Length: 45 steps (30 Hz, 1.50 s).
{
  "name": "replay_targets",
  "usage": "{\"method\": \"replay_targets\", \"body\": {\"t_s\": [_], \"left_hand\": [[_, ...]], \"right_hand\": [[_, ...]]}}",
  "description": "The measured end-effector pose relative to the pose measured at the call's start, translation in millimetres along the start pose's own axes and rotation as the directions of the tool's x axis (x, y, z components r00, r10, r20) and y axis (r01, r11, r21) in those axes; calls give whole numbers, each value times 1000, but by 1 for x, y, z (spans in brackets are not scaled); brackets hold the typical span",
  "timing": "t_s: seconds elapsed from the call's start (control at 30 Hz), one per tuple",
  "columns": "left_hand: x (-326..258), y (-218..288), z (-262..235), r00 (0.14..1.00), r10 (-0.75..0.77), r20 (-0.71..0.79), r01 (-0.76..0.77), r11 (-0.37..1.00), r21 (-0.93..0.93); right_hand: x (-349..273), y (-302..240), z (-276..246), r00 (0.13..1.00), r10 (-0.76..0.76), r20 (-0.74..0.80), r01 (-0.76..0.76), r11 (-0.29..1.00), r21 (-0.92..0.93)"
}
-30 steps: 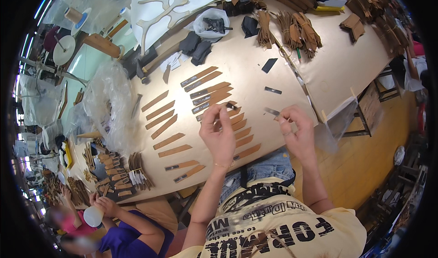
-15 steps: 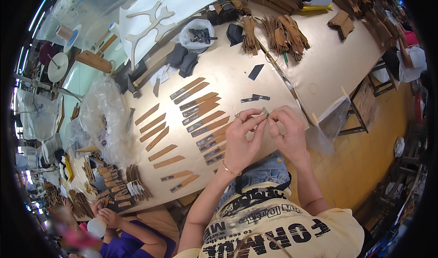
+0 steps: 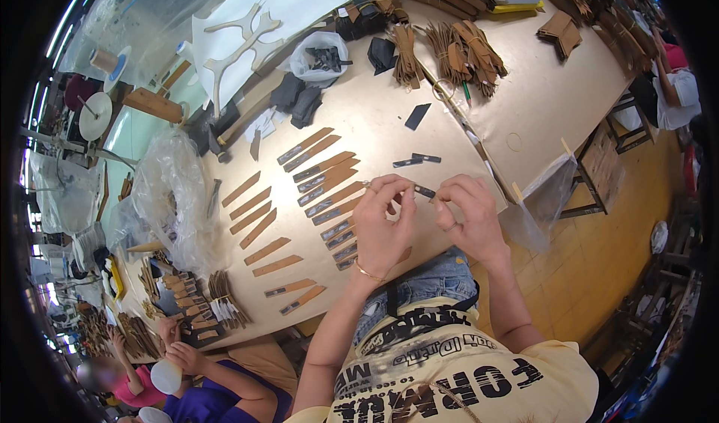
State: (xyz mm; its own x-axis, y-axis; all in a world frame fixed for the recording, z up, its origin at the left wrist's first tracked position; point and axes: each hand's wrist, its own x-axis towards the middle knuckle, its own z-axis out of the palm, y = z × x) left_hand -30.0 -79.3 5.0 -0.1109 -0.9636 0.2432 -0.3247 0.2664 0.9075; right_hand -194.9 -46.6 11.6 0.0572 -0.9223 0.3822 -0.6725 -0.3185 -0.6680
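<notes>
My left hand (image 3: 383,217) and my right hand (image 3: 473,217) are raised close together above the near edge of the table. A short black strip (image 3: 424,191) spans the gap between their fingertips, and both hands pinch its ends. Just beyond lie two similar small dark strips (image 3: 427,158), with a larger black piece (image 3: 417,117) farther off. By my left hand runs a column of brown pointed strips (image 3: 348,189), many with dark shiny patches at their left ends; my hand hides some of them. Farther left is another column of brown strips (image 3: 258,215).
Bundles of brown strips (image 3: 479,60) lie at the back beside a white plastic bag (image 3: 318,58) of black pieces. A crumpled clear plastic sheet (image 3: 176,198) sits at left. A co-worker in purple (image 3: 225,393) works at lower left. A seam (image 3: 468,127) crosses the table.
My hands have moved apart, the left one shifting left, and the black strip between them now shows. At lower left, the co-workers' hands have moved.
</notes>
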Motion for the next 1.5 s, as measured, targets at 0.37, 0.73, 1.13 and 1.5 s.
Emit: {"method": "replay_targets", "body": {"t_s": [0.37,0.73,1.13,1.5], "left_hand": [[54,-45,-26,978,65,-197,-31,984,174],[79,-82,-1,992,83,-95,-52,955,292],[54,-86,-14,997,6,-78,23,929,370],[5,-36,-24,842,-491,225,538,734,-415]], "right_hand": [[-4,19,-4,993,105,-47,-105,994,0],[14,46,20,817,565,114,-527,812,-251],[31,56,77,991,121,64,-96,948,-303],[24,28,46,974,192,118,-218,936,277]]}}
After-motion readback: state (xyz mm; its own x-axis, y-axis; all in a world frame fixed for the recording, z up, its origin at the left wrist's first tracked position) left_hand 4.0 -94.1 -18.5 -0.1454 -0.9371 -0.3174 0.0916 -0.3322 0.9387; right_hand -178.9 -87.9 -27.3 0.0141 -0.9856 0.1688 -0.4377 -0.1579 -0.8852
